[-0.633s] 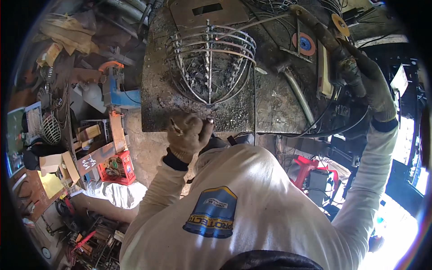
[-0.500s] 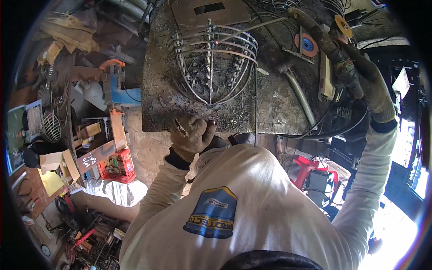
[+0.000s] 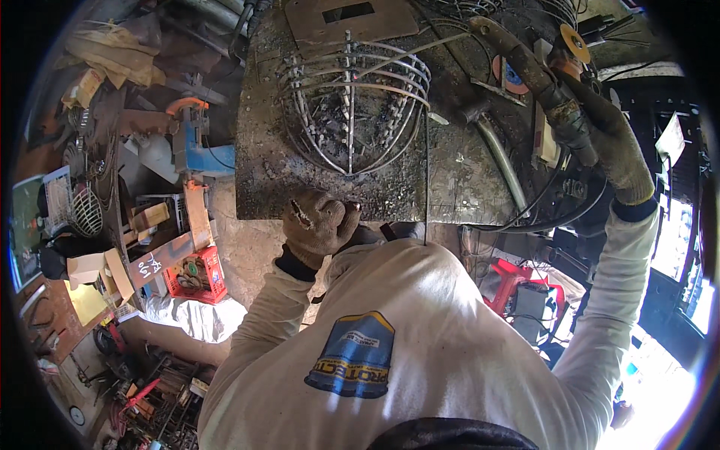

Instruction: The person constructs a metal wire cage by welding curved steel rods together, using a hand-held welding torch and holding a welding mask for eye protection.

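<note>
A cage of curved metal bars (image 3: 350, 112) lies on the dark workbench (image 3: 457, 191), shaped like a face guard. My right hand (image 3: 619, 154), gloved, is closed around an electrode holder (image 3: 559, 101) at the right of the bench. From the holder's jaws a thin welding rod (image 3: 420, 51) slants left, its tip at the cage's middle bar; contact cannot be told. By the bench's near edge, in front of the cage, my left hand (image 3: 319, 221) is curled in a torn brown glove. What its fingers enclose, if anything, is hidden.
A hammer (image 3: 499, 154) lies right of the cage, near a partly covered grinding disc (image 3: 514, 79). Behind the cage sits a metal plate with a slot (image 3: 307, 22). A cable (image 3: 574, 217) loops over the bench's near right edge. A blue vise-like tool (image 3: 202, 150) stands left.
The electrode holder and my right hand have shifted slightly left and toward me. A small red glow at the rod's tip is gone. My left hand stays put.
</note>
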`<state>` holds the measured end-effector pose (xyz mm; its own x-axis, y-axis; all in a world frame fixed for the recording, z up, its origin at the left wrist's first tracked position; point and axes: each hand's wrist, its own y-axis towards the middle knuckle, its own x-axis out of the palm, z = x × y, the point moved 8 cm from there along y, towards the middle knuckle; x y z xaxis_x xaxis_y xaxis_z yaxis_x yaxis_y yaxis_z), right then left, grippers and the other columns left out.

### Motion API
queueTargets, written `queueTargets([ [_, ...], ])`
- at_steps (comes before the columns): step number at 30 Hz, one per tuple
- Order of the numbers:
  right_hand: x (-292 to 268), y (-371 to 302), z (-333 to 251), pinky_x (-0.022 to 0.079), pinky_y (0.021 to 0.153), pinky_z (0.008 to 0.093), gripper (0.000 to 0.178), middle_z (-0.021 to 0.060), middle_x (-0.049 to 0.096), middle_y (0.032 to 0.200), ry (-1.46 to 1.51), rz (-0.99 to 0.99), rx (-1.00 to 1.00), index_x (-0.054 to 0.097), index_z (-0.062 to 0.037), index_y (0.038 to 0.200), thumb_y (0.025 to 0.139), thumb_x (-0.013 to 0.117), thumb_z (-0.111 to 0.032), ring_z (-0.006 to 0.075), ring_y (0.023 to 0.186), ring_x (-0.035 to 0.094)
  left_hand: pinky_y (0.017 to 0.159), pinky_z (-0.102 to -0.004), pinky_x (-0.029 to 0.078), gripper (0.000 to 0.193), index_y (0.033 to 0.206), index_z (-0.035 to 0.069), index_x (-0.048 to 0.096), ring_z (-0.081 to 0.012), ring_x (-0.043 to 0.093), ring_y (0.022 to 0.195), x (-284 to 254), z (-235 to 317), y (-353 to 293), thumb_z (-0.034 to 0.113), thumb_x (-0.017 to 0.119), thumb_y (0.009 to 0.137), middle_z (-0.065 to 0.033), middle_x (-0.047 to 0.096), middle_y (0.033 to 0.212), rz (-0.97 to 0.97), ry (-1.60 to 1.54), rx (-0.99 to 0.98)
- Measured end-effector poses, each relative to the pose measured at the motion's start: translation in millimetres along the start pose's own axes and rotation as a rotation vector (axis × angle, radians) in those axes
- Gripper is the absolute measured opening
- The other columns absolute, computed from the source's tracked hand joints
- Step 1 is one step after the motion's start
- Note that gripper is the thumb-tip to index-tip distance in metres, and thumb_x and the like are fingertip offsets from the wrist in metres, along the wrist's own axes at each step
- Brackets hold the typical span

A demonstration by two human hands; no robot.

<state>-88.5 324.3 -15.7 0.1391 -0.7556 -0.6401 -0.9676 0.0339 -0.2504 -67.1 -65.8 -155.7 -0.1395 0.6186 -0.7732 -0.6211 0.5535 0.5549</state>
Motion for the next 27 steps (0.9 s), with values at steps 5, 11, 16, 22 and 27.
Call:
queueTargets([
  [5,5,-1,-7,0.047,0.100,0.0312,0.060,0.0094,0.068,0.126,-0.020,0.001,-0.019,0.052,-0.0083,0.146,0.094,0.073,-0.028,0.0133,0.110,0.062,0.060,-0.0413,0.048,0.029,0.062,0.015,0.058,-0.0265,0.061,0.066,4,-1,-1,0.029,0.078,0.078,-0.0046,0.060,0.069,-0.083,0.022,-0.033],
  [11,5,-1,-10,0.048,0.098,0.0302,0.058,0.0092,0.069,0.124,-0.047,0.036,-0.058,0.052,-0.0074,0.146,0.095,0.072,-0.027,0.0130,0.108,0.062,0.058,-0.0411,0.047,0.031,0.060,0.014,0.057,-0.0269,0.060,0.064,1,0,2,0.030,0.078,0.078,-0.0053,0.061,0.069,-0.044,0.003,-0.038],
  [16,6,1,-5,0.049,0.094,0.0291,0.051,0.0101,0.070,0.119,-0.004,0.053,-0.042,0.056,-0.0044,0.142,0.097,0.068,-0.023,0.0125,0.104,0.063,0.058,-0.0412,0.050,0.022,0.072,0.014,0.064,-0.0264,0.064,0.069,8,-5,-11,0.029,0.078,0.078,-0.0059,0.063,0.075,-0.119,0.012,-0.059],
  [22,1,0,-3,0.050,0.093,0.0281,0.047,0.0101,0.069,0.120,0.050,0.061,-0.082,0.056,-0.0027,0.140,0.097,0.067,-0.020,0.0127,0.104,0.064,0.090,-0.0473,0.051,0.043,0.125,0.011,0.060,-0.0215,0.060,0.105,51,-14,-79,0.039,0.059,0.093,-0.0079,0.064,0.104,-0.302,0.208,0.061],
  [27,-1,-8,-2,0.051,0.092,0.0272,0.044,0.0101,0.069,0.120,0.144,0.105,-0.139,0.057,-0.0012,0.138,0.097,0.066,-0.017,0.0129,0.104,0.064,0.063,-0.0400,0.049,0.016,0.084,0.008,0.067,-0.0271,0.063,0.072,3,1,2,0.023,0.065,0.090,-0.0084,0.063,0.077,-0.152,-0.051,-0.092],
])
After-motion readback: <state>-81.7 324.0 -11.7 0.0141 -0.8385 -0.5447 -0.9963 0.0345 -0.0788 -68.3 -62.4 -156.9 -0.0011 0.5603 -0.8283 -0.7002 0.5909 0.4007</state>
